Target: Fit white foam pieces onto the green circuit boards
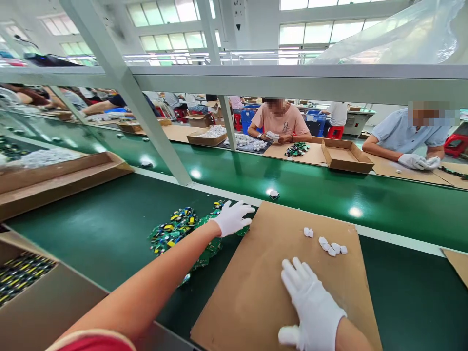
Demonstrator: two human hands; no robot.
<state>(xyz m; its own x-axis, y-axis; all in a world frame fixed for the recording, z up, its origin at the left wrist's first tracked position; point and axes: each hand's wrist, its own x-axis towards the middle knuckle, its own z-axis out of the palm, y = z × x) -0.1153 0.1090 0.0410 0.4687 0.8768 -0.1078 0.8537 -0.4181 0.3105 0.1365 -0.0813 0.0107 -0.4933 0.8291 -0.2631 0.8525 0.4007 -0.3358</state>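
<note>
My left hand [234,218], in a white glove, reaches over the right end of a pile of green circuit boards [175,226] with yellow and blue parts. Its fingers are spread, and no board shows in its grasp. My right hand [310,302], gloved too, is held flat with fingers stretched over a sheet of brown cardboard [263,263]. Whether its palm touches the sheet I cannot tell. Beyond that hand, several small white plastic pieces [332,247] lie on the cardboard in two groups.
A green conveyor belt [234,168] runs past the table's far edge, carrying a small part [273,194]. Cardboard trays [62,180] stand at left. A slanted metal post [142,107] rises ahead. Across the belt, two people work beside an open carton [346,156].
</note>
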